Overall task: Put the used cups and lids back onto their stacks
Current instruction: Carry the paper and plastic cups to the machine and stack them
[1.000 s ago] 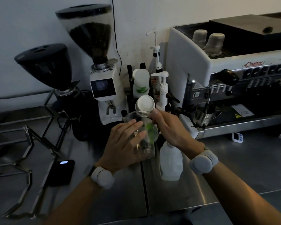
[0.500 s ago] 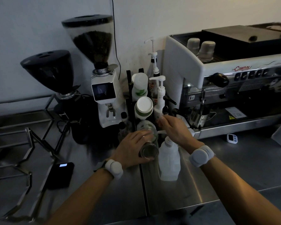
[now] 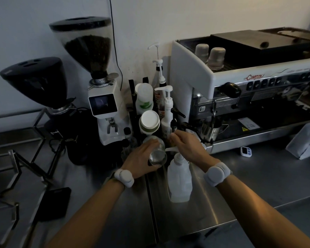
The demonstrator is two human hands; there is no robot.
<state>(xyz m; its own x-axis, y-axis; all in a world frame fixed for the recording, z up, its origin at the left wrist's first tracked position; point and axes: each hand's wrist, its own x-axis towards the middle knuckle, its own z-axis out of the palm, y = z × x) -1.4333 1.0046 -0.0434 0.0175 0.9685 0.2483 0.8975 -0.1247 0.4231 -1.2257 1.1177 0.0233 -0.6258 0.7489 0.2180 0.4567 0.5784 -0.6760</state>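
On a dim steel counter (image 3: 258, 179), a person's left hand (image 3: 141, 161) wraps its fingers around a clear plastic cup (image 3: 157, 152) lying on its side, base toward the camera; the cup's mouth, at the foot of the paper cup stack (image 3: 149, 123) in the far rack, is hidden. The right hand (image 3: 187, 146) reaches beside it, fingers curled, but whether they grip anything cannot be told. A white jug (image 3: 179, 179) stands near, partly behind that wrist. Compared with half a second ago, both hands sit much the same, the cup still at the rack's base.
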